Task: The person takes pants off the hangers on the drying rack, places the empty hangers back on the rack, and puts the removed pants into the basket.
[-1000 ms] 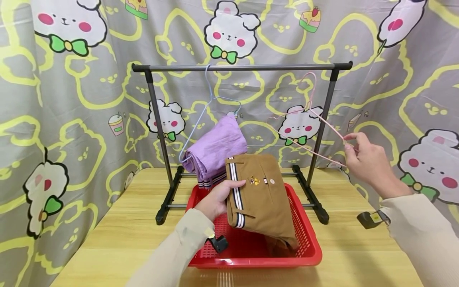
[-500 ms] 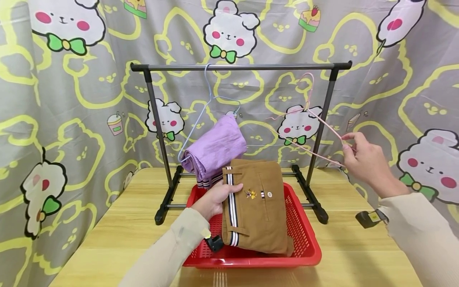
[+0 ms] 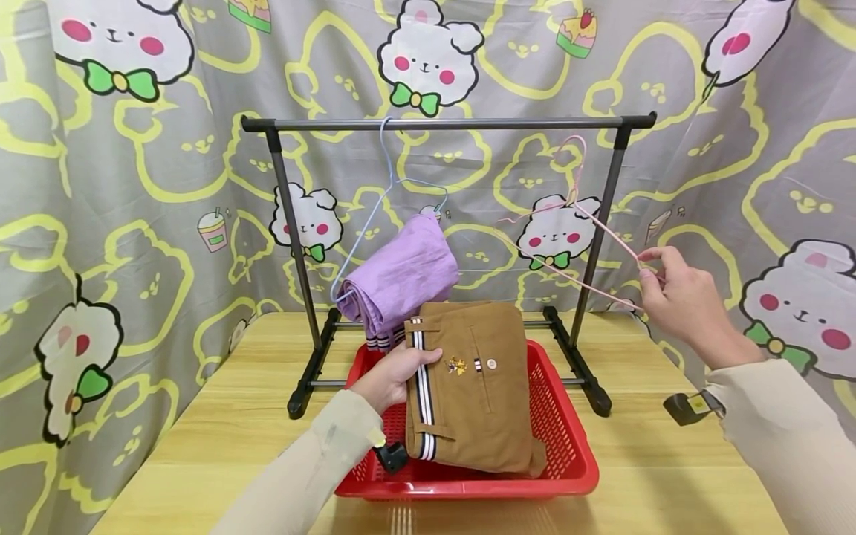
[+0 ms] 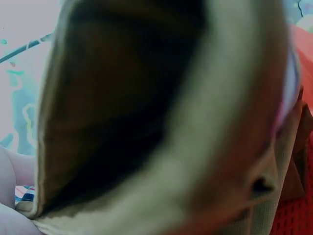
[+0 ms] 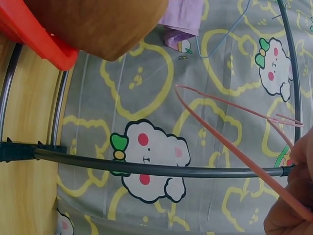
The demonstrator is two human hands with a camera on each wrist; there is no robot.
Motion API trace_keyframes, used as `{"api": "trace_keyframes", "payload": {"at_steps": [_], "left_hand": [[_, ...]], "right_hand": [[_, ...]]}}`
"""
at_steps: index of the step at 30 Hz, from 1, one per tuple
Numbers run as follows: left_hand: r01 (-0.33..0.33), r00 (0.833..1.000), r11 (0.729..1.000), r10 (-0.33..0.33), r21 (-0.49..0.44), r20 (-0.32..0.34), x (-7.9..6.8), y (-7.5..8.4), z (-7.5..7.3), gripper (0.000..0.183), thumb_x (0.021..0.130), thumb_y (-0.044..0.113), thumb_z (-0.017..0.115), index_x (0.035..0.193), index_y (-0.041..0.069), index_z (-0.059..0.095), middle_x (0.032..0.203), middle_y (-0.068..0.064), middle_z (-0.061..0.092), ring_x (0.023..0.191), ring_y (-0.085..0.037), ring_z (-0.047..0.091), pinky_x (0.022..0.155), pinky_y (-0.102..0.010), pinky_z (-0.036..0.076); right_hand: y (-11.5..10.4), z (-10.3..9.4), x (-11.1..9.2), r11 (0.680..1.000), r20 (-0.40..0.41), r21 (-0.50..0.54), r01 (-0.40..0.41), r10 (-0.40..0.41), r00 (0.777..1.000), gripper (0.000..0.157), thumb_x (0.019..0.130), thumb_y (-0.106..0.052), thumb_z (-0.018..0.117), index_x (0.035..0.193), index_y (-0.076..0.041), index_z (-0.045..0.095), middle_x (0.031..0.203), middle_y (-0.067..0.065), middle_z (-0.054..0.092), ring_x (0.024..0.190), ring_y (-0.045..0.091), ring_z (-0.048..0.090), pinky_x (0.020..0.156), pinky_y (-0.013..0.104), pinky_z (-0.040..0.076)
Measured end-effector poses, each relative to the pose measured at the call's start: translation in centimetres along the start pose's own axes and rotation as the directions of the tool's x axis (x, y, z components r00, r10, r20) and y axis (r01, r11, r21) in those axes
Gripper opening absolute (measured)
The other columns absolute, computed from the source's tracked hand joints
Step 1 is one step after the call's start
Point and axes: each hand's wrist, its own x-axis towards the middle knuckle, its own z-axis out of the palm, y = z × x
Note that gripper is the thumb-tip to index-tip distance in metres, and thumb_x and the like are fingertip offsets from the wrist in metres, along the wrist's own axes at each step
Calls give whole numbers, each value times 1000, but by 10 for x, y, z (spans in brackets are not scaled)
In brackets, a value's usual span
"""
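My left hand (image 3: 393, 375) grips a pair of brown folded trousers (image 3: 498, 423) by the waistband edge, thumb over the navy-and-white stripe. Belt loops, a small gold emblem and a white button show on the front. Seen from the left wrist, the trousers (image 4: 220, 147) gape in a dark opening, with the hand (image 4: 14, 176) at lower left. Off to the right, my right hand (image 3: 689, 301) pinches a pink wire hanger (image 3: 607, 229) at one end, its hook up and its other end pointing left. This hanger (image 5: 220, 137) also crosses the right wrist view.
A red plastic basket (image 3: 468, 488) stands on the wooden table (image 3: 669, 461) beneath the trousers. Behind it is a grey metal rack (image 3: 495, 125). From its bar hangs a blue hanger (image 3: 364, 238) carrying a folded purple garment (image 3: 408, 275). A patterned curtain (image 3: 261, 67) encloses the back.
The trousers have come down and left over the basket, turning from a tilt to a flatter, straighter front. My left hand moved left with them. The right hand and pink hanger have hardly shifted.
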Motion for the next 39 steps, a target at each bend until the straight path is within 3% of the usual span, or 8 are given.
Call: {"api": "trace_keyframes", "payload": {"at_steps": [18,28,32,35,39], "left_hand": [[21,995,992,-8,122,-102,-6,-2,-22,38,87,0,53,120,7,36,91,-13,62,77,-25,64,71,-45,51],[-8,983,981,43,196,-178,-9,-4,-31,43,83,-6,55,118,1,32,91,-17,57,73,-26,62,68,-43,51],[9,971,974,46,226,-237,-10,-5,-35,54,81,-8,56,125,-1,27,101,-22,52,77,-28,60,70,-42,51],[30,962,965,42,259,-268,-12,-5,-39,73,79,-8,58,137,-3,13,117,-29,43,88,-34,57,75,-45,49],[64,956,952,28,301,-291,-14,-6,-44,87,78,-6,60,140,-6,-2,130,-34,28,101,-40,50,84,-48,44]], "right_hand": [[1,0,1,1000,-3,16,0,0,1000,24,93,-15,40,111,-3,48,68,9,51,52,22,42,45,34,30],[0,1,1,1000,9,16,-6,6,1000,24,93,-16,40,112,-3,47,67,9,54,52,24,43,46,34,30],[2,3,1,1000,0,12,7,-7,1000,23,92,-13,42,111,-1,48,65,8,53,53,24,43,47,34,29],[3,3,0,1000,-1,11,16,-16,1000,24,91,-12,43,112,-1,48,64,8,52,53,24,42,48,34,28],[3,4,1,1000,0,10,13,-13,1000,24,92,-12,42,112,-1,48,66,9,53,53,24,42,48,34,28]]}}
